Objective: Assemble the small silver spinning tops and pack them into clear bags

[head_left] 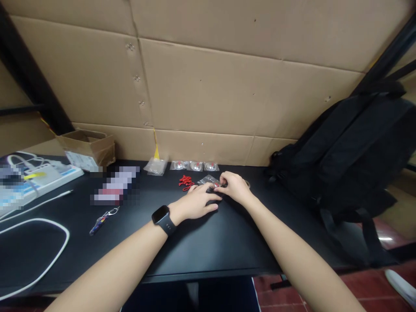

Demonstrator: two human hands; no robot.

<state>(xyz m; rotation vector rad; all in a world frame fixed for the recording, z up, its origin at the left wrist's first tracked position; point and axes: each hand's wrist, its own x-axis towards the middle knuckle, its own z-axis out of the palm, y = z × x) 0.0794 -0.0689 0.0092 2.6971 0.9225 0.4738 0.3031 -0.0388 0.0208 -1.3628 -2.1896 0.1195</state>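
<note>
If the left hand point(196, 204), fingers spread, presses too lightly, the clear plastic bag point(207, 178) pinched by the right hand point(237, 187) could skid.

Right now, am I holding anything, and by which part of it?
Your right hand appears to pinch the small clear packet at its right end. Your left hand covers its near side; whether that grips cannot be told.

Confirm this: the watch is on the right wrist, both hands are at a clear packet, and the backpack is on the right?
No, the head view shows the watch on the left wrist. The rest holds: the left hand and right hand are at a clear packet, and the backpack is on the right.
</note>
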